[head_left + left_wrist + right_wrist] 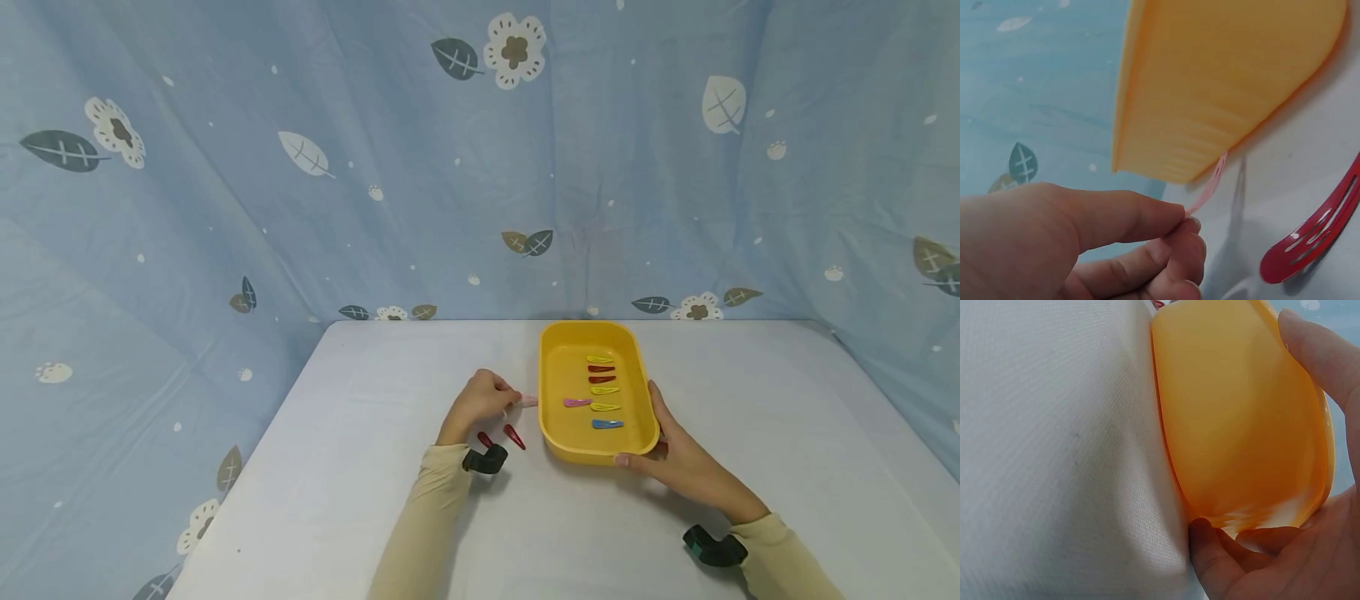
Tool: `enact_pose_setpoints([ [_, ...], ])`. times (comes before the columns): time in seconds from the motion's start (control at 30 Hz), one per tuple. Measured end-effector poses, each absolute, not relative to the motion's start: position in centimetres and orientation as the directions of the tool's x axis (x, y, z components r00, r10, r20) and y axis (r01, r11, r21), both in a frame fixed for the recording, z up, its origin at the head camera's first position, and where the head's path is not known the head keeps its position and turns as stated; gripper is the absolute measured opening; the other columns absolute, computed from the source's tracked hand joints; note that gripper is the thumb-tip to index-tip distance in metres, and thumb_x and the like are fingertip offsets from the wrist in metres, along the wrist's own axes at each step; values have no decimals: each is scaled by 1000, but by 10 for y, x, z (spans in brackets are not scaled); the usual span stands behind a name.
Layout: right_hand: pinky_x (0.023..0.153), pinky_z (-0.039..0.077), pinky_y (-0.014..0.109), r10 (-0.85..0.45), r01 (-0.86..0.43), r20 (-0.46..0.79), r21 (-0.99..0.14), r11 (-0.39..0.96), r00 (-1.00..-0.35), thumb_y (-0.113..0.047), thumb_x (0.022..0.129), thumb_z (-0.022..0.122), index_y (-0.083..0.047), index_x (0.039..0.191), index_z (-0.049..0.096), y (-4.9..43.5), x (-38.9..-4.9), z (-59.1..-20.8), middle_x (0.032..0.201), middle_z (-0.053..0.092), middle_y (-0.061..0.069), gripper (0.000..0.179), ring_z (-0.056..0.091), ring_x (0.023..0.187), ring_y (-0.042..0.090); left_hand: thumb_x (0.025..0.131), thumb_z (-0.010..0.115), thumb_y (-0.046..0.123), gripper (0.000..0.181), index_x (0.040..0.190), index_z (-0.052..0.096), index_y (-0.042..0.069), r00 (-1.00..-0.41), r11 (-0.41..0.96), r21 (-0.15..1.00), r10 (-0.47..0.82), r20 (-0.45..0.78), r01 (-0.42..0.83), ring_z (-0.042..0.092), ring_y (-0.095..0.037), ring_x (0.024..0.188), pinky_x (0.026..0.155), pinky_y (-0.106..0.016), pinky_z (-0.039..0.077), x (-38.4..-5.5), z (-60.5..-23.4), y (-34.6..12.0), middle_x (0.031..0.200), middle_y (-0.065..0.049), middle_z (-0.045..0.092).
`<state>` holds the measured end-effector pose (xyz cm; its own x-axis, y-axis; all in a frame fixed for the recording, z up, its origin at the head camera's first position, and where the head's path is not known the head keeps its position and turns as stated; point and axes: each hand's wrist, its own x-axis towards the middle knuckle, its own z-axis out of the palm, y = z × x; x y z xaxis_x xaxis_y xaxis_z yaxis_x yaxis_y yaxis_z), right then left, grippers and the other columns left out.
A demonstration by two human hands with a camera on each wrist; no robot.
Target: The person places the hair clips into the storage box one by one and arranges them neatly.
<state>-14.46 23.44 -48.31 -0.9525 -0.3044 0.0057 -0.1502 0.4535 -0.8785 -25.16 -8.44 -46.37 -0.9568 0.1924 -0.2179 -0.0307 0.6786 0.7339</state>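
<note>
In the head view my left hand (480, 405) is just left of the yellow tray (551, 444). Its thumb and fingers pinch a pale pink hair clip (1211, 187), whose far end reaches the tray's side wall in the left wrist view. Two red hair clips (514, 436) lie on the table close to that hand, one partly hidden by the wrist camera. My right hand (686, 467) grips the tray's near right corner, thumb at the rim and fingers (1213, 553) curled low around the outer wall. Whether the tray's base touches the table there is hard to tell.
Inside the tray, several hair clips lie in a rough column: yellow, red and a blue clip (607, 424), with a pink clip (577, 402) to their left. A white cloth covers the table (360, 500). Behind it hangs a blue patterned curtain (420, 183).
</note>
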Motion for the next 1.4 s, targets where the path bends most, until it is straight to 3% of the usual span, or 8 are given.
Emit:
enact_pose_setpoints([
  [0.5,95,43,7,-291,-136,-10,-868,477,-957,-36,92,79,-20,164,-22,234,-145,-482,173,12,24,124,52,140,37,96,69,27,26,94,81,4,-963,615,788,192,-190,-32,53,-13,72,66,-24,40,-258,-460,-95,78,0,71],
  [0.63,102,52,23,-288,-132,-18,-861,491,-957,-38,92,78,-21,163,-22,234,-145,-482,173,11,23,124,52,140,36,97,70,29,27,99,80,4,-961,586,807,178,-213,-71,57,-14,74,70,-25,43,-257,-456,-96,83,-3,73],
  [0.73,105,53,32,-288,-129,-23,-859,495,-957,-38,93,78,-22,163,-22,234,-145,-481,173,11,22,124,51,141,36,97,70,30,28,102,80,5,-960,571,816,165,-226,-94,60,-15,78,72,-25,44,-256,-454,-96,87,-4,75],
  [0.9,96,45,10,-293,-132,-17,-868,479,-956,-37,93,78,-22,163,-22,235,-145,-482,173,12,22,124,51,141,36,96,71,31,28,103,80,6,-963,535,836,143,-229,-119,62,-17,82,74,-26,45,-257,-453,-97,88,-4,75],
  [0.97,94,42,6,-295,-135,-13,-870,475,-955,-36,93,78,-21,163,-22,235,-145,-481,173,12,23,124,52,140,37,96,71,32,29,103,80,6,-964,518,846,135,-229,-129,62,-16,82,77,-27,45,-259,-454,-97,87,-2,75],
  [1.13,94,42,6,-289,-139,-10,-862,487,-957,-37,93,78,-20,163,-22,235,-145,-480,172,12,24,124,52,139,37,95,71,33,31,104,80,6,-965,476,869,139,-222,-132,61,-16,82,81,-29,44,-260,-454,-99,85,0,73],
  [1.4,92,50,13,-296,-152,7,-869,470,-955,-34,93,78,-21,164,-21,235,-144,-484,171,18,24,122,56,133,33,96,70,30,30,103,79,3,-971,427,899,154,-182,-100,61,-14,79,77,-28,47,-258,-452,-102,82,1,71],
])
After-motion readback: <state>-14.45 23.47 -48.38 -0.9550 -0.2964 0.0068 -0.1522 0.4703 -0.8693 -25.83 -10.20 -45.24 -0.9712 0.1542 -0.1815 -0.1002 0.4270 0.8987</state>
